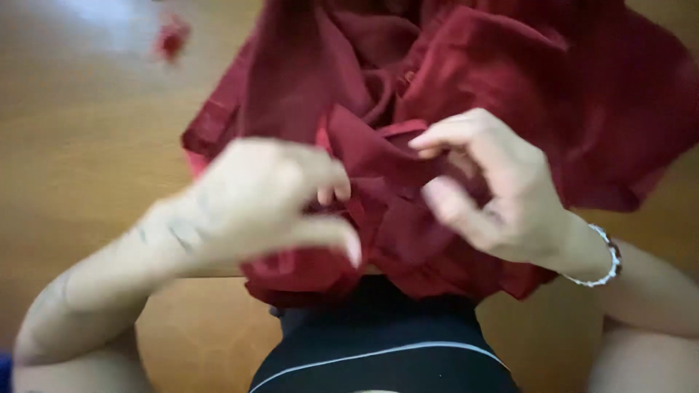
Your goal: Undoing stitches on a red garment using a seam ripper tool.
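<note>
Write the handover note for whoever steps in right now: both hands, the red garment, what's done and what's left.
Left hand: curled at the near edge of the dark red garment, grip not clear through blur.
Right hand: fingers pinching a fold at the garment's middle; bracelet on that wrist.
Garment: bunched and crumpled on the wooden table, near edge hanging toward the lap.
Done: nothing flattened or folded.
Left: the whole garment is still rumpled.

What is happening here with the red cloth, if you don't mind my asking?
A person is working both bare hands into a crumpled dark red garment bunched over a wooden surface. The right hand, with a bracelet at the wrist, pinches a fold near the middle. The left hand is blurred, its fingers curled at the fabric.
</note>
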